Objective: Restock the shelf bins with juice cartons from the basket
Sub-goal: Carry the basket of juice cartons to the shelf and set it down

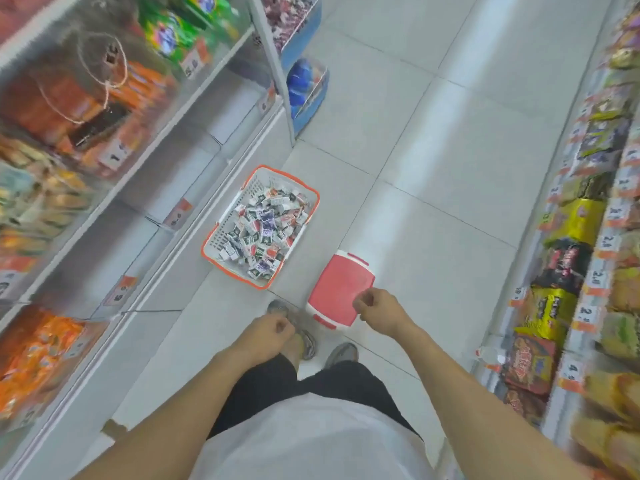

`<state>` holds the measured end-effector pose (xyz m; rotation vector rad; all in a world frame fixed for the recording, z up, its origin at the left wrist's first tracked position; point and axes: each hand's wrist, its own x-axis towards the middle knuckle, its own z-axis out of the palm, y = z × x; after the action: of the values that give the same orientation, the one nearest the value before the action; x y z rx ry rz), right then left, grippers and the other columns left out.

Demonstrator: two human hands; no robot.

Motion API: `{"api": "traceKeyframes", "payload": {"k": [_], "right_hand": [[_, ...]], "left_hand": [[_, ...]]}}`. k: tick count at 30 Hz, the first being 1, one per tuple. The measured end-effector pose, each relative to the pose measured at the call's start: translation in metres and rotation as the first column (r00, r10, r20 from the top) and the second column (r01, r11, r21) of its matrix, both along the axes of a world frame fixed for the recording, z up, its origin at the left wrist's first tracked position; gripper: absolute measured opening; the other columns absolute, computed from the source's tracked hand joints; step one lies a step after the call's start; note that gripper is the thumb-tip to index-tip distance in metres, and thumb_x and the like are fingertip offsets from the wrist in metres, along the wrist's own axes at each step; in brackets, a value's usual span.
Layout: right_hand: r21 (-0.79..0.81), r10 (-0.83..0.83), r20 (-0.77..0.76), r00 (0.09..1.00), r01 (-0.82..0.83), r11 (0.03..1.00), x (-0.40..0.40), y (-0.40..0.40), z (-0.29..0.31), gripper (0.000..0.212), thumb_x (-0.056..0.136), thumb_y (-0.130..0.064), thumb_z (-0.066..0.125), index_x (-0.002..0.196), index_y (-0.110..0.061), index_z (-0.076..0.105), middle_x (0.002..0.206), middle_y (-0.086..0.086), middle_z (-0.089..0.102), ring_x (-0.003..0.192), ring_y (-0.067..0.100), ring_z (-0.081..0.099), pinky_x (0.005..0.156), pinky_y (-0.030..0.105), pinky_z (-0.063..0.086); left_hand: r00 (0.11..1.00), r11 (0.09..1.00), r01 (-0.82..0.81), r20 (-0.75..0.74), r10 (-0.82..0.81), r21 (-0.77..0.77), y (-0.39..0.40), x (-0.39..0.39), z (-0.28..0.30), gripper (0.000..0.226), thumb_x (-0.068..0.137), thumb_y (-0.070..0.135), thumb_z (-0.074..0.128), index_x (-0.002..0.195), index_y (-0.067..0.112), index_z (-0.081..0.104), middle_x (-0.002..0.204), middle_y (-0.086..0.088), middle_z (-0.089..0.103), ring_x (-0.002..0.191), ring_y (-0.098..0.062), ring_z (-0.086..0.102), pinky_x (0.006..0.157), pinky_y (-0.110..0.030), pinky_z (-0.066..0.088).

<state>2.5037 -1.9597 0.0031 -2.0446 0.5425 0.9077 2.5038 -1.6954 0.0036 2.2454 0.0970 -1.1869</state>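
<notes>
A white basket with an orange rim (313, 192) stands on the floor by the foot of the left shelf. It is heaped with several small juice cartons (266, 223). My left hand (268, 329) hangs below the basket with its fingers curled and holds nothing. My right hand (375, 311) is also curled and empty, over the edge of a red and white stool (341, 289) beside the basket. The clear shelf bins (104, 98) on the left hold orange and green packs; the view there is blurred.
The tiled aisle floor (433, 168) runs ahead between two shelf units. The right shelf (571, 271) is packed with snack bags and price tags. Blue bins (304, 84) hang at the left shelf's end. My feet (341, 351) stand just behind the stool.
</notes>
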Motion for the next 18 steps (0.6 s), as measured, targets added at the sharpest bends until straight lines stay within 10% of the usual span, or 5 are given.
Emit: {"api": "traceKeyframes", "payload": {"k": [6, 18], "right_hand": [[-0.008, 0.138, -0.042, 0.989, -0.139, 0.990, 0.083, 0.050, 0.016, 0.018, 0.095, -0.024, 0.054, 0.102, -0.009, 0.064, 0.103, 0.011, 0.070, 0.096, 0.027, 0.068, 0.079, 0.034, 0.054], [-0.074, 0.494, 0.010, 0.869, -0.492, 0.867, 0.264, 0.152, 0.033, 0.017, 0.093, -0.028, 0.057, 0.098, -0.015, 0.066, 0.098, 0.001, 0.070, 0.090, 0.021, 0.064, 0.080, 0.031, 0.051]], "left_hand": [[0.998, 0.997, -0.065, -0.012, 0.065, -0.049, 0.032, 0.070, -0.007, 0.026, 0.095, 0.035, 0.051, 0.100, 0.015, 0.065, 0.104, -0.001, 0.067, 0.097, -0.018, 0.063, 0.091, -0.035, 0.050], [0.935, 0.943, -0.316, 0.134, 0.328, -0.101, 0.117, 0.203, -0.015, 0.024, 0.096, 0.025, 0.050, 0.076, 0.013, 0.055, 0.075, -0.003, 0.060, 0.073, -0.023, 0.056, 0.065, -0.034, 0.045]]}}
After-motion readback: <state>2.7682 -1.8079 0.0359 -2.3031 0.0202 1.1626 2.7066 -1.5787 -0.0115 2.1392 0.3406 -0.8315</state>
